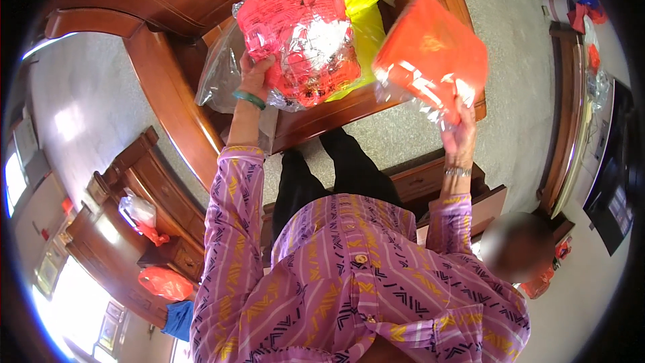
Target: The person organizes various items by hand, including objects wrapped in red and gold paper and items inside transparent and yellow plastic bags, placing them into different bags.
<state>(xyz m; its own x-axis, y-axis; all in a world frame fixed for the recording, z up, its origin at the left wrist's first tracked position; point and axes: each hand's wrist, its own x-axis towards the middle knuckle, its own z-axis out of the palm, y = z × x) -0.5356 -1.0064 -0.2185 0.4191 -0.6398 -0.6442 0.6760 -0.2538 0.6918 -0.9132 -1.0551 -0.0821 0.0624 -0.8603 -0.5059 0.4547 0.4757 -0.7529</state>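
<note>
My left hand, with a green bangle at the wrist, grips the lower left edge of a clear plastic package. The package holds folded pink-red material and bears printed writing. Behind it is a yellow plastic bag with a knotted handle, on a wooden seat. My right hand pinches the near corner of a flat orange-red packet in shiny clear film, raised over the seat's right end. A transparent plastic bag lies left of the package, partly hidden by my left hand and arm.
The seat's wooden armrest curves along the left. Below stand a low wooden drawer unit and my legs. Farther left, wooden furniture carries a red plastic bag. A person's blurred head appears at lower right, near a television.
</note>
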